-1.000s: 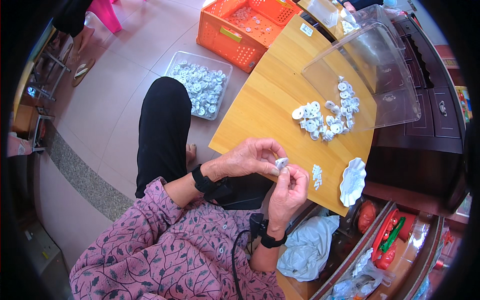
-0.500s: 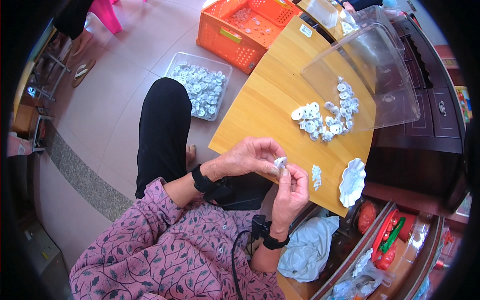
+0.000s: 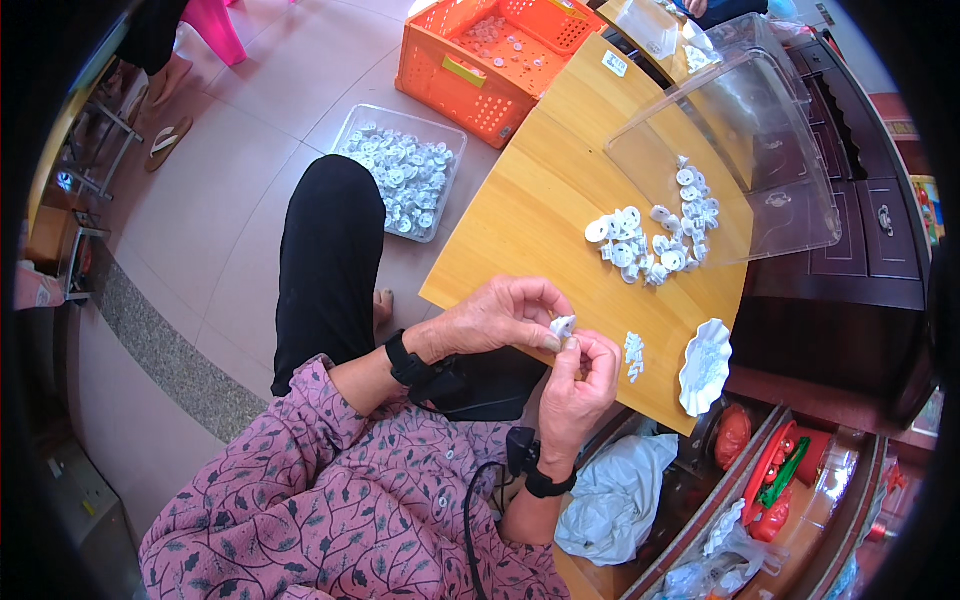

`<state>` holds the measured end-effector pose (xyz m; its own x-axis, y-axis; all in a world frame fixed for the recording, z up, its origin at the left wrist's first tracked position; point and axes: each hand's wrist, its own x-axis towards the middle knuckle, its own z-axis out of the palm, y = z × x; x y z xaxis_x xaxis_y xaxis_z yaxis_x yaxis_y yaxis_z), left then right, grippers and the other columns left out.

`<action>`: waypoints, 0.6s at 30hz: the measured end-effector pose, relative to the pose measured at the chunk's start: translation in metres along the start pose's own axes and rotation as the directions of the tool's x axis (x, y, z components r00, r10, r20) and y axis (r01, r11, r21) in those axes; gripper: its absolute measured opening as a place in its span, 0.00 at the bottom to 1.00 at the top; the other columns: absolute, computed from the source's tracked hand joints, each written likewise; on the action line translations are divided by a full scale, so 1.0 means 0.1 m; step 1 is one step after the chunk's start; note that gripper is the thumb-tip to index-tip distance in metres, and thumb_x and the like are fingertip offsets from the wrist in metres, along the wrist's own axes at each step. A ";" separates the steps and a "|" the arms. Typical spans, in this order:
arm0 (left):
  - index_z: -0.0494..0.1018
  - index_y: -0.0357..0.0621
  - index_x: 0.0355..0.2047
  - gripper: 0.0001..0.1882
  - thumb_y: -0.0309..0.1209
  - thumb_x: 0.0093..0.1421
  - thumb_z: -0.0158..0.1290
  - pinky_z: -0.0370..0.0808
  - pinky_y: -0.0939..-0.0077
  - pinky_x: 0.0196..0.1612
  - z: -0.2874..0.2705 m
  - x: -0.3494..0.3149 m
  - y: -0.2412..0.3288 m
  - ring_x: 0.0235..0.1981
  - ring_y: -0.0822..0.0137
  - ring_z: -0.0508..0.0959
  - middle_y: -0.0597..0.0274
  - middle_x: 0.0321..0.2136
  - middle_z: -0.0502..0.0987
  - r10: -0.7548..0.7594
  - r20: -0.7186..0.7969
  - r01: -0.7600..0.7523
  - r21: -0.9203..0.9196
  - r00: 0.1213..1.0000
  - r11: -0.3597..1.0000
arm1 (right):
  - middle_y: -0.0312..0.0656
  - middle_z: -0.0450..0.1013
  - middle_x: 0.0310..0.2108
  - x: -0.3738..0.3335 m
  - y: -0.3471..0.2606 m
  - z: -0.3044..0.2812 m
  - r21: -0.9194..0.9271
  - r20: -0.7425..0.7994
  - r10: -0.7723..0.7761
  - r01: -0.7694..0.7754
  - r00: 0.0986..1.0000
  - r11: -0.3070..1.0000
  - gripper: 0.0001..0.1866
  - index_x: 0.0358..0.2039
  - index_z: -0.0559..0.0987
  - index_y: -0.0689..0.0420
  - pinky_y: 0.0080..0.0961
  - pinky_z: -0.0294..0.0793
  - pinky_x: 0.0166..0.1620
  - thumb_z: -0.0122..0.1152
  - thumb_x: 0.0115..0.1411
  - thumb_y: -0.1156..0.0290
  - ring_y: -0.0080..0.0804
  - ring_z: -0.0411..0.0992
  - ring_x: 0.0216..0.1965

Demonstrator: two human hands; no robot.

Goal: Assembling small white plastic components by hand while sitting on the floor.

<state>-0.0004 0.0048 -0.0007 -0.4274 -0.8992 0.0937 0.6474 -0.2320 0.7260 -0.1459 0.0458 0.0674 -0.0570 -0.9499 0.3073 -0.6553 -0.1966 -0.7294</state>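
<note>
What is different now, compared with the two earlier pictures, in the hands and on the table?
Very little: the white part seems tilted slightly differently between the left hand and right hand; I cannot tell exactly which way. Nothing was visibly taken or let go. The heap, small white pieces and dish stayed on the table as they were.

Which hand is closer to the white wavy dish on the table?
The right hand. It is left of the dish, with small white pieces between them. The left hand is farther left, beyond the right.
</note>
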 end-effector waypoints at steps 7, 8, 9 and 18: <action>0.73 0.36 0.49 0.18 0.22 0.60 0.62 0.78 0.79 0.48 0.00 -0.01 0.00 0.42 0.76 0.79 0.65 0.40 0.78 0.013 0.001 -0.013 -0.004 1.000 1.000 | 0.48 0.71 0.37 0.01 -0.01 0.02 -0.040 0.007 -0.043 0.043 0.999 0.998 0.04 0.34 0.72 0.62 0.33 0.75 0.38 0.59 0.62 0.79 0.41 0.73 0.36; 0.73 0.36 0.49 0.18 0.22 0.60 0.62 0.78 0.79 0.48 0.00 0.00 0.00 0.42 0.76 0.79 0.65 0.40 0.78 0.013 0.002 -0.013 -0.004 1.000 1.000 | 0.48 0.71 0.37 0.00 0.01 0.03 -0.038 -0.011 -0.064 0.064 0.998 0.997 0.04 0.34 0.72 0.62 0.33 0.75 0.38 0.58 0.62 0.79 0.41 0.73 0.36; 0.73 0.36 0.49 0.18 0.21 0.60 0.62 0.78 0.79 0.47 0.00 0.00 0.01 0.42 0.76 0.79 0.65 0.40 0.78 0.005 -0.002 -0.005 0.014 1.000 1.000 | 0.49 0.71 0.37 -0.01 0.02 0.04 -0.037 -0.029 -0.085 0.084 0.996 0.996 0.04 0.34 0.72 0.62 0.33 0.75 0.37 0.58 0.62 0.80 0.42 0.73 0.35; 0.73 0.36 0.49 0.18 0.22 0.59 0.63 0.79 0.78 0.47 0.00 -0.01 0.01 0.41 0.76 0.79 0.65 0.40 0.79 -0.009 -0.015 0.009 -0.012 1.000 1.000 | 0.49 0.71 0.37 -0.01 0.02 0.09 -0.044 -0.064 -0.152 0.150 0.986 0.988 0.04 0.34 0.72 0.62 0.34 0.74 0.36 0.58 0.61 0.81 0.42 0.72 0.34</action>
<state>0.0008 0.0057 0.0001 -0.4238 -0.9025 0.0766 0.6512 -0.2449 0.7183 -0.1407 0.0444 0.0599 -0.0045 -0.8913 0.4533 -0.6886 -0.3259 -0.6478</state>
